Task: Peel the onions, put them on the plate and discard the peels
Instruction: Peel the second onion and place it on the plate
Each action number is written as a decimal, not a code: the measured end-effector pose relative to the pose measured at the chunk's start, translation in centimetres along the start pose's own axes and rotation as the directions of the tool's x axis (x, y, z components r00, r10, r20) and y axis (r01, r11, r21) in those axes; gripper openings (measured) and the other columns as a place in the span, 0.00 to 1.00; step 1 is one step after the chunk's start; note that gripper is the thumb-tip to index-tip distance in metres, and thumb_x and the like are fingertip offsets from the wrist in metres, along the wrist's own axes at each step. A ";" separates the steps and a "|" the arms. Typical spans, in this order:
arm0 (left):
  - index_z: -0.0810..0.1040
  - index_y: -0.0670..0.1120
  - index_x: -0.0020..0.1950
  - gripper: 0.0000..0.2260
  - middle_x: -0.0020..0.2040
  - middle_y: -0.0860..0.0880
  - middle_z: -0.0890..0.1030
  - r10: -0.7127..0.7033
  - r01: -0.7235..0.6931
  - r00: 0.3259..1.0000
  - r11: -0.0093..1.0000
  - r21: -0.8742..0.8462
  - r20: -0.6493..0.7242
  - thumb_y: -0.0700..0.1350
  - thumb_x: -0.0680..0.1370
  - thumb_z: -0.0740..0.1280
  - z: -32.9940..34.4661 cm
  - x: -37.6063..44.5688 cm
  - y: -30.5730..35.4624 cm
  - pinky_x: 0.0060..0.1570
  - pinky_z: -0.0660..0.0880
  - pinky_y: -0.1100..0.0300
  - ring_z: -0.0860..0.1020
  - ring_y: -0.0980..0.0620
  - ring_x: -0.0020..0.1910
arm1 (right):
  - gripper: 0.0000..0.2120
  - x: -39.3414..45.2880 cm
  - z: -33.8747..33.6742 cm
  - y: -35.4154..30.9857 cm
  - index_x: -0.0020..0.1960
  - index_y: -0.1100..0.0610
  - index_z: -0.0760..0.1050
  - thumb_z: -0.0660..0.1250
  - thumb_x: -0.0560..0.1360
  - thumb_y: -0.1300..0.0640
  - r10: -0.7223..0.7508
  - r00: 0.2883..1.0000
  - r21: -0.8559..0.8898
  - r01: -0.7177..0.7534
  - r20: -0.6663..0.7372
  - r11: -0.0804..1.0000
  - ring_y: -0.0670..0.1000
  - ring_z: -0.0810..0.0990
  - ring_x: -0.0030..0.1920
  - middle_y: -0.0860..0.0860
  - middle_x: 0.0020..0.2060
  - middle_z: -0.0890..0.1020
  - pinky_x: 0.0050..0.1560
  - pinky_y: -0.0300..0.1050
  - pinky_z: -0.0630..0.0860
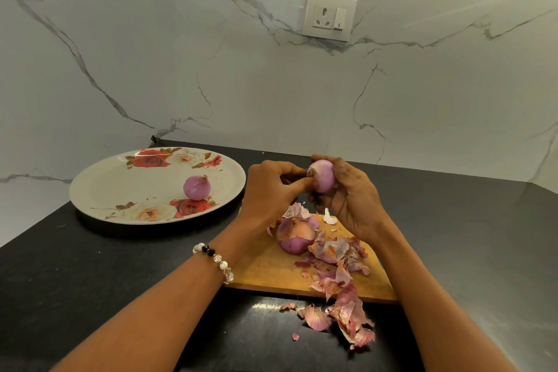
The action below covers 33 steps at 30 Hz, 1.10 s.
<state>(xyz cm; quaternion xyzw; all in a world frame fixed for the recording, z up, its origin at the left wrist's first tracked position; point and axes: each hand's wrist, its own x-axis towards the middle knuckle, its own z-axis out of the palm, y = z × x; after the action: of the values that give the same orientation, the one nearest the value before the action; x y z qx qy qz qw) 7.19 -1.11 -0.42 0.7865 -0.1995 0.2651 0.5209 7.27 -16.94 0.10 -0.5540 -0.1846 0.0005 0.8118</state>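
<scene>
My right hand (347, 199) grips a purple onion (323, 177) above the far end of the wooden cutting board (268, 269). My left hand (271, 187) pinches at the onion's root end with thumb and fingertips. A second onion (294, 235), still partly in brown skin, lies on the board. One peeled onion (197, 188) sits on the floral plate (99, 190) to the left. Loose peels (341, 275) cover the board's right part and spill onto the black counter in front of it.
The black counter (90, 281) runs to a marble-patterned wall (241, 84) with a socket and switch (329, 16). A beaded bracelet (216, 260) circles my left wrist. More peel scraps (350, 320) lie off the board's near edge.
</scene>
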 end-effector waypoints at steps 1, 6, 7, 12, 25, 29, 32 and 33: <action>0.84 0.44 0.53 0.12 0.41 0.54 0.82 -0.001 0.001 1.000 1.000 0.011 0.002 0.47 0.72 0.74 0.1 0.0 0.0 0.37 0.78 0.69 0.79 0.62 0.35 | 0.18 0.0 0.0 0.1 0.59 0.61 0.75 0.51 0.84 0.53 -0.010 1.000 -0.031 0.010 0.008 0.999 0.52 0.83 0.41 0.59 0.48 0.80 0.35 0.43 0.82; 0.84 0.42 0.50 0.07 0.38 0.49 0.84 -0.039 0.038 0.999 0.998 0.047 0.032 0.44 0.74 0.72 0.0 -0.2 -0.1 0.34 0.77 0.69 0.80 0.61 0.29 | 0.19 0.1 -0.2 0.6 0.60 0.58 0.74 0.56 0.77 0.47 -0.056 0.998 -0.241 0.062 0.029 0.969 0.52 0.82 0.44 0.58 0.50 0.78 0.39 0.41 0.82; 0.85 0.42 0.49 0.07 0.37 0.50 0.83 -0.041 0.039 0.999 0.997 0.059 0.029 0.43 0.74 0.72 0.0 -0.3 -0.1 0.34 0.77 0.70 0.80 0.60 0.29 | 0.19 0.1 -0.3 0.7 0.60 0.57 0.74 0.56 0.77 0.47 -0.063 0.998 -0.277 0.069 0.032 0.958 0.52 0.82 0.45 0.58 0.50 0.78 0.40 0.41 0.82; 0.84 0.42 0.48 0.06 0.39 0.50 0.83 0.011 -0.003 0.998 0.992 0.130 -0.060 0.43 0.74 0.73 0.0 -0.4 0.0 0.35 0.74 0.75 0.78 0.60 0.31 | 0.19 0.1 0.0 1.0 0.61 0.55 0.73 0.56 0.77 0.46 -0.070 0.996 -0.327 0.082 0.047 0.941 0.56 0.80 0.48 0.60 0.54 0.77 0.42 0.43 0.82; 0.83 0.43 0.42 0.02 0.36 0.49 0.83 0.169 -0.127 0.969 0.966 0.223 -0.178 0.41 0.73 0.73 0.8 -0.6 -0.3 0.35 0.73 0.72 0.76 0.57 0.32 | 0.21 0.2 0.4 0.9 0.61 0.58 0.74 0.56 0.77 0.46 -0.055 0.998 -0.158 0.060 0.036 0.986 0.54 0.82 0.44 0.60 0.50 0.79 0.40 0.45 0.83; 0.82 0.46 0.41 0.01 0.35 0.53 0.81 0.050 -0.032 0.984 0.994 0.106 -0.169 0.42 0.73 0.72 0.7 -0.5 -0.2 0.35 0.79 0.65 0.79 0.55 0.34 | 0.20 0.2 0.2 0.9 0.60 0.59 0.75 0.56 0.77 0.47 -0.041 0.998 -0.118 0.046 0.049 0.992 0.53 0.82 0.42 0.58 0.48 0.80 0.36 0.45 0.83; 0.81 0.48 0.41 0.03 0.36 0.51 0.82 -0.157 0.143 0.984 0.978 -0.148 -0.087 0.40 0.74 0.70 0.0 -0.1 0.2 0.33 0.81 0.57 0.81 0.50 0.32 | 0.19 0.3 0.1 1.0 0.59 0.59 0.75 0.56 0.77 0.47 -0.038 0.999 -0.113 0.039 0.004 0.993 0.55 0.80 0.42 0.61 0.50 0.78 0.35 0.45 0.83; 0.81 0.47 0.41 0.04 0.37 0.49 0.82 -0.200 0.186 0.979 0.959 -0.213 -0.046 0.40 0.75 0.70 -0.1 0.0 0.3 0.32 0.80 0.57 0.81 0.49 0.31 | 0.19 0.4 -0.1 1.0 0.58 0.59 0.75 0.56 0.78 0.47 -0.040 0.999 -0.127 0.038 -0.020 0.991 0.56 0.79 0.42 0.62 0.51 0.77 0.35 0.44 0.83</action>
<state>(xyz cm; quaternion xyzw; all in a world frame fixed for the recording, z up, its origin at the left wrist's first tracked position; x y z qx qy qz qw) 6.97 -1.15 -0.14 0.7343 -0.1307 0.2169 0.6298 7.89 -16.58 -0.74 -0.6006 -0.1858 -0.0334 0.7769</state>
